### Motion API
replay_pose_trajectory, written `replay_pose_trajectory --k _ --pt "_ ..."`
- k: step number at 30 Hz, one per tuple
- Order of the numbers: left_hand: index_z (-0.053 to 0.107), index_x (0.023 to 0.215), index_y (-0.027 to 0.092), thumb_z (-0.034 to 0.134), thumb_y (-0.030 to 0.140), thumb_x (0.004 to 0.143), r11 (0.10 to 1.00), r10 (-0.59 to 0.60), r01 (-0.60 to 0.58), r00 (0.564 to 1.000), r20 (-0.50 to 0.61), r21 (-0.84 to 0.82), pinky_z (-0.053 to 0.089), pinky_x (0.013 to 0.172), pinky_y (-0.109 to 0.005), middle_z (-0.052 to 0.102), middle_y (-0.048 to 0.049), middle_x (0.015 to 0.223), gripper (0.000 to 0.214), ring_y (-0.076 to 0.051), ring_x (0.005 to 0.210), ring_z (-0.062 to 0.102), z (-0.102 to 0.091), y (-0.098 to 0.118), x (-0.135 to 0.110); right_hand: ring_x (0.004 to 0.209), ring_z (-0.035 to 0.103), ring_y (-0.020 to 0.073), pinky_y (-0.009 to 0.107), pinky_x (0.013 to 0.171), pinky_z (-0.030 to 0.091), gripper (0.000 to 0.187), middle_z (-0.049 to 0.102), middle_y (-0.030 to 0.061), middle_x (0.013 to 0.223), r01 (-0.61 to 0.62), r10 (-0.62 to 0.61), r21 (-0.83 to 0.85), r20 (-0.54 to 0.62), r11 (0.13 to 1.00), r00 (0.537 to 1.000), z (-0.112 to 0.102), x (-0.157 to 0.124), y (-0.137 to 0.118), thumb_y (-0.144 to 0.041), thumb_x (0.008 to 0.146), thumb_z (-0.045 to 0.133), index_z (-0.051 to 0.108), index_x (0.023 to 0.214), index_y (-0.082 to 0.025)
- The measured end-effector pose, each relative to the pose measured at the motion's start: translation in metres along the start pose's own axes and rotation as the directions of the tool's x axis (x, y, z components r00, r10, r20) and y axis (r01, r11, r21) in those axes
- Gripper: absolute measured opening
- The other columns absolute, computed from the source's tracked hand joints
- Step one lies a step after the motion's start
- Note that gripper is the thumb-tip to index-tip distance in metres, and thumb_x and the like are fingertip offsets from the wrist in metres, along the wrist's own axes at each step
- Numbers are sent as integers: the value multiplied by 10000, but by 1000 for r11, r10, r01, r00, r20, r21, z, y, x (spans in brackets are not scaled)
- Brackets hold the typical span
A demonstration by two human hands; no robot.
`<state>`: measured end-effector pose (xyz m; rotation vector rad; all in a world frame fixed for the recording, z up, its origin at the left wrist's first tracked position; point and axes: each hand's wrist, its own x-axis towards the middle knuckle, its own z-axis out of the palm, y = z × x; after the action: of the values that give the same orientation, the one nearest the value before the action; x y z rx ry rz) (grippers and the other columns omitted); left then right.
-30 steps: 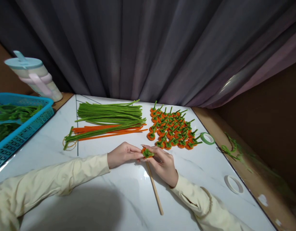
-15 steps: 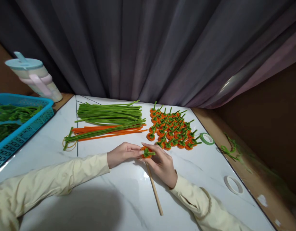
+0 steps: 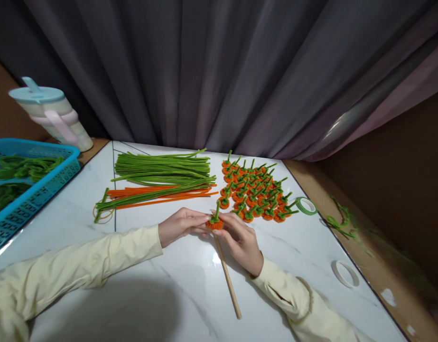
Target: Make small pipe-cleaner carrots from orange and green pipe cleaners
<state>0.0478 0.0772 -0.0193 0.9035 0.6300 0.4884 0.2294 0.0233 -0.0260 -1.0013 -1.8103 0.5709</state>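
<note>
Between both hands is a small pipe-cleaner pumpkin (image 3: 215, 224), orange with a green stem that points up. My left hand (image 3: 185, 222) pinches it from the left with thumb and fingers. From the right, my right hand (image 3: 240, 237) closes its fingers on the same pumpkin. Below them a wooden stick (image 3: 228, 280) lies on the table, its upper end hidden by the hands. Rows of finished pumpkins (image 3: 256, 190) stand just beyond my right hand. Green pipe cleaners (image 3: 162, 166) and orange pipe cleaners (image 3: 133, 193) lie in bundles beyond my left hand.
A blue basket (image 3: 58, 178) with green pipe cleaners stands at the left, a lidded tumbler (image 3: 57, 116) behind it. Green tape (image 3: 306, 206) and a white tape ring (image 3: 345, 274) lie at the right. A grey curtain (image 3: 190, 71) hangs behind the white table (image 3: 140, 304).
The pumpkin in my hands has been tilted: its stem pointed right before and now stands upright, with more of the orange side showing. Both hands stay in nearly the same place.
</note>
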Motion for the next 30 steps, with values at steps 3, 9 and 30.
replay_pose_trajectory --k 3,9,30 --pt "680 941 76 639 439 739 999 -5 5 1000 4 48 469 765 -334 695 -171 916 418 -250 876 655 2 -1 1 820 576 154 272 715 478 164 618 56 886 -22 20 -45 -37 999 999 0 0 1 -144 876 489 588 996 -199" --pt "684 862 74 674 467 691 995 -32 30 999 17 90 483 683 -294 702 -176 866 429 -245 819 672 5 0 1 684 545 136 255 626 457 126 577 29 736 -22 20 -91 -17 996 1000 2 0 1 -167 892 466 584 852 -187" --pt "621 885 93 679 377 713 1000 14 -15 998 59 9 481 700 -308 704 -140 846 337 -247 775 679 2 2 -1 966 548 204 369 806 488 450 599 84 1058 152 -154 -135 -3 979 988 -1 -3 1 -64 824 484 423 1233 -241"
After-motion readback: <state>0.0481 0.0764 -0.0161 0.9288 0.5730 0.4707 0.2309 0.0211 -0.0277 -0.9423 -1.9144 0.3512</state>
